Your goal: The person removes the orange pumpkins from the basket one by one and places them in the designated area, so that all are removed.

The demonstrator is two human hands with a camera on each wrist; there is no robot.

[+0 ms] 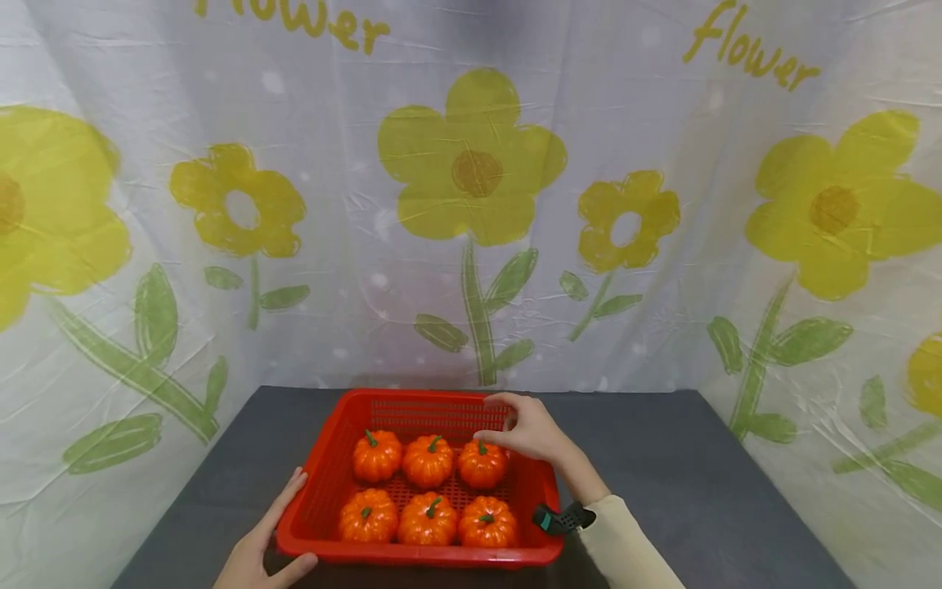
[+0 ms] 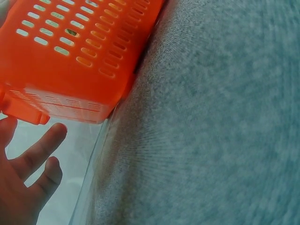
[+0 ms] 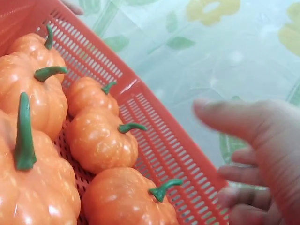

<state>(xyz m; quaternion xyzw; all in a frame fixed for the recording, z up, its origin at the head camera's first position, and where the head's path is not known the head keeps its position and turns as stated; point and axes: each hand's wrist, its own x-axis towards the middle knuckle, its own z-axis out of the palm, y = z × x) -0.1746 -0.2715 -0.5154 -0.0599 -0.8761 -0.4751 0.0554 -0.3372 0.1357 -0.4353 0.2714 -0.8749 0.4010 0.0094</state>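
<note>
A red plastic basket [image 1: 412, 556] with slotted walls holds small orange pumpkins with green stems, in two rows of three. My left hand [image 1: 259, 541] is at the basket's left side, fingers extended along the outside and thumb near the front corner. In the left wrist view its fingers [image 2: 44, 145] spread beside the slotted wall. Over the back right part of the basket is my right hand [image 1: 531, 427], thumb apart from the curved fingers and nothing between them. Its thumb overlaps the top of the back right pumpkin [image 1: 482, 466] in the head view.
The basket stands on a dark grey tabletop [image 1: 684, 483]. Behind and at both sides hangs a pale sheet [image 1: 338, 270] printed with yellow flowers. A black band [image 1: 565, 519] circles the right wrist, below a cream sleeve [image 1: 625, 544].
</note>
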